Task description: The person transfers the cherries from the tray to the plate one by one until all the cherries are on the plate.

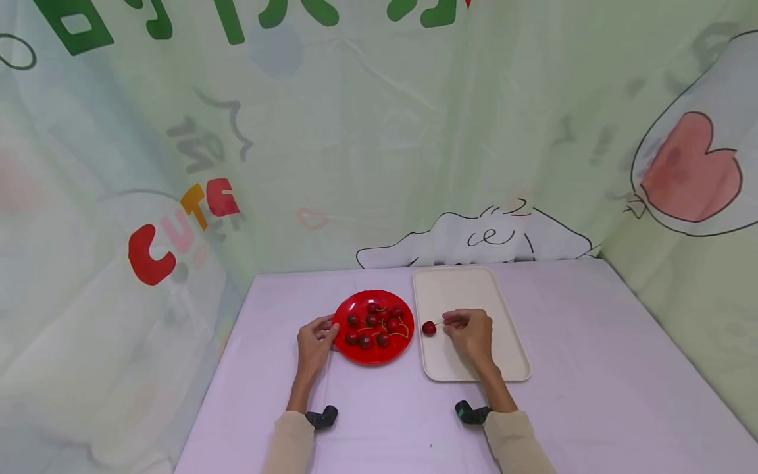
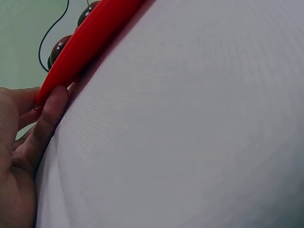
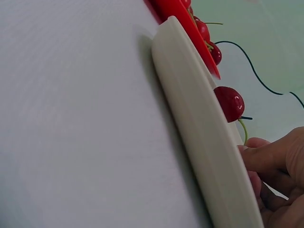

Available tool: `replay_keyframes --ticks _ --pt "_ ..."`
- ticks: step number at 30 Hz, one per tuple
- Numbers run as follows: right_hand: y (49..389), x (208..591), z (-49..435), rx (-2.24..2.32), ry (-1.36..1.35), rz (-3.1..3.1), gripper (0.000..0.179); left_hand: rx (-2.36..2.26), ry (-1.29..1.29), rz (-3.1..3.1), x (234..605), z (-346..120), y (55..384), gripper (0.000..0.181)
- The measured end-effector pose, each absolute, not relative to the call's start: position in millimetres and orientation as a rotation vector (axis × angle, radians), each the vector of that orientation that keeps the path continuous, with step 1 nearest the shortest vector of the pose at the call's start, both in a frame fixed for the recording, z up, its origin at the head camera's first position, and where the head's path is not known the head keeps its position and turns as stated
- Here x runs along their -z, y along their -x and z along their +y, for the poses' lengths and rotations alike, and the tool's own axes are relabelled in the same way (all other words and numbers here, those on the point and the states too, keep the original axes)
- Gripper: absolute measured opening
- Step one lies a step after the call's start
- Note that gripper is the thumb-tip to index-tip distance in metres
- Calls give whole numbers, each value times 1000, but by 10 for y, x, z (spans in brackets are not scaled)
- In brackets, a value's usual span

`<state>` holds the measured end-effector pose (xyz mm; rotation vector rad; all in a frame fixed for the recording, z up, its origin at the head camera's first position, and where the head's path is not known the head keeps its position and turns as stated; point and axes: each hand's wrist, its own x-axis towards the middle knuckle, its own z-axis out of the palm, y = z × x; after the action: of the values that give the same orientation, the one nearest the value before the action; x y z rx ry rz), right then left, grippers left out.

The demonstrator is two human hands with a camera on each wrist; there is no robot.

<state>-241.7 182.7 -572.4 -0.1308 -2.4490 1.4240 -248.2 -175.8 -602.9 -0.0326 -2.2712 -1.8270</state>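
A round red plate [image 1: 372, 357] bears several dark red cherries [image 1: 383, 339] with green stems. My left hand [image 1: 314, 342] grips the plate's left rim, thumb on top and fingers beneath, as the left wrist view also shows. To the right lies a cream rectangular tray [image 1: 474, 280]. Over it, my right hand [image 1: 472, 332] pinches the stem of a single cherry [image 1: 429, 328] between thumb and fingertips. That cherry [image 3: 230, 103] shows just above the tray's near wall in the right wrist view, its stem leading to the fingers.
A pale lilac cloth covers the table [image 1: 391, 421]. Behind and at both sides hangs a printed curtain [image 1: 379, 151] with letters and drawings. Each wrist wears a black device, one by the left sleeve [image 1: 290, 434] and one by the right sleeve [image 1: 514, 434].
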Motion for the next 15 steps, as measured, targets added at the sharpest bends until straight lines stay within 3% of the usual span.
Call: replay_keyframes --ticks 15 --pt "2376 5683 1867 -1629 210 -2379 15 1818 46 -2288 6048 -1766 2491 32"
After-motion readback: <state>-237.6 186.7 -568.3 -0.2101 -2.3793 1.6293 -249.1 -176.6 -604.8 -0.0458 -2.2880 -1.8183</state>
